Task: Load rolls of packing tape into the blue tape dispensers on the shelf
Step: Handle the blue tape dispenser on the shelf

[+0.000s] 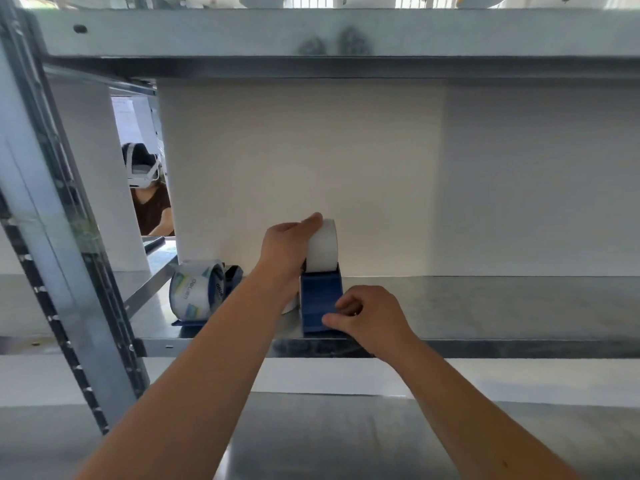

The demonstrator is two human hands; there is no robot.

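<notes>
A blue tape dispenser [320,299] stands near the front edge of the metal shelf [485,306]. A white tape roll [322,247] sits upright in its top. My left hand [287,247] grips that roll from the left, thumb over its top. My right hand [370,318] pinches the dispenser's front right side, fingers curled. To the left a second blue dispenser [228,275] lies on the shelf with a clear printed tape roll [195,289] in it.
A grey upright post [59,237] bounds the shelf on the left. A white back panel [301,174] closes the rear. Another shelf [311,32] runs overhead. A person with a headset [147,188] shows through the gap at left.
</notes>
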